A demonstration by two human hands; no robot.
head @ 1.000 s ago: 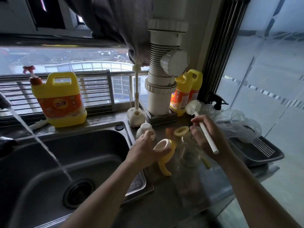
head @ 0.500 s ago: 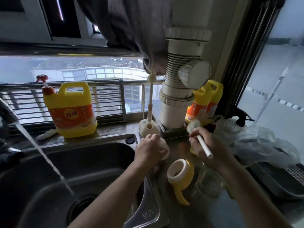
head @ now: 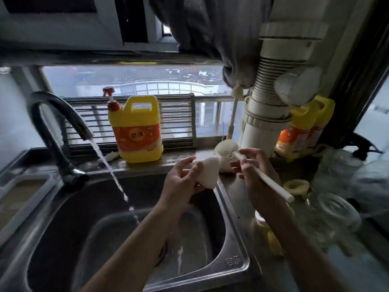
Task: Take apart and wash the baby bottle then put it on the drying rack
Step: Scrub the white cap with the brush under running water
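Observation:
My left hand (head: 181, 182) grips a white bottle cap (head: 207, 172) over the right edge of the steel sink (head: 231, 260). My right hand (head: 252, 167) holds the white handle of a bottle brush (head: 226, 146), its bristle head pointing left, just right of the cap. On the counter to the right lie a yellow screw ring (head: 296, 186), the clear glass bottle (head: 334, 209) on its side, and the yellow handle collar (head: 271, 237), partly hidden behind my right forearm.
The black tap (head: 52, 123) runs water into the sink. A yellow detergent jug (head: 136, 131) stands on the sill, more yellow bottles (head: 305, 127) at the right beside a white pipe (head: 269, 123). A brush stand (head: 225, 163) sits behind my hands. Clear plastic bags (head: 347, 165) lie far right.
My left hand picked up the white cap from the counter and lifted it toward the sink. My right hand swung the brush head left toward the cap. The view turned left.

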